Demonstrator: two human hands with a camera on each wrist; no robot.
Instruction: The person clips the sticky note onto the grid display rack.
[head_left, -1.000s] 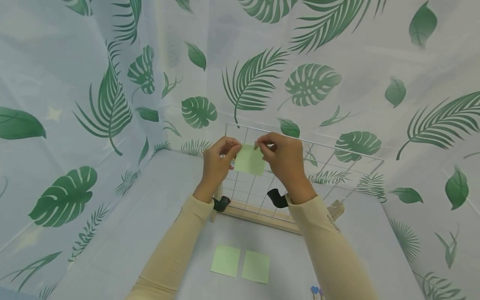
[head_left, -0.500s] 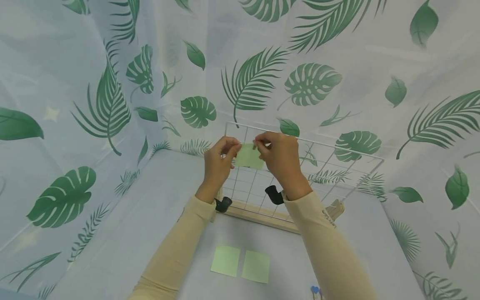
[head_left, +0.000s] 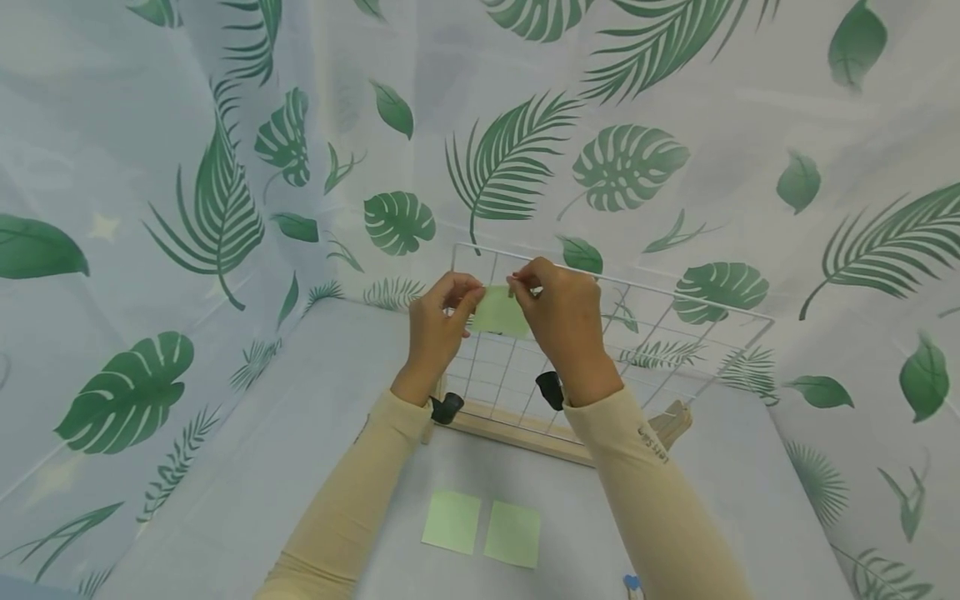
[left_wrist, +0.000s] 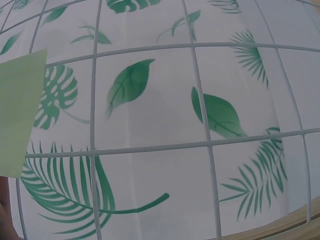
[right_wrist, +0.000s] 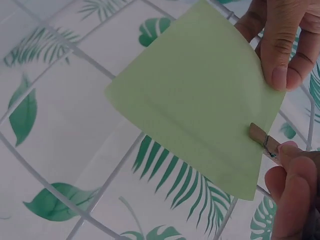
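A pale green paper note [head_left: 501, 313] is held up against the white wire grid [left_wrist: 150, 148]. My left hand [head_left: 442, 325] pinches the note's upper left corner between thumb and fingers. At its upper right edge, my right hand [head_left: 566, 317] pinches a small wooden clothespin [right_wrist: 262, 138] by the tail. The clothespin's tip overlaps the paper in the right wrist view, where the left fingertips [right_wrist: 280, 75] show on the same edge. Only part of the note [left_wrist: 20, 110] appears in the left wrist view.
Two more green notes [head_left: 451, 522] lie side by side on the table in front of the grid's wooden base [head_left: 525, 432]. A clothespin with a blue heart [head_left: 632, 582] lies at the bottom edge, beside the right sleeve [head_left: 652, 467]. Leaf-printed cloth [head_left: 510, 158] hangs behind.
The right hand has shifted slightly left, and the held note has tipped so that it looks shorter. Both hands keep their grip.
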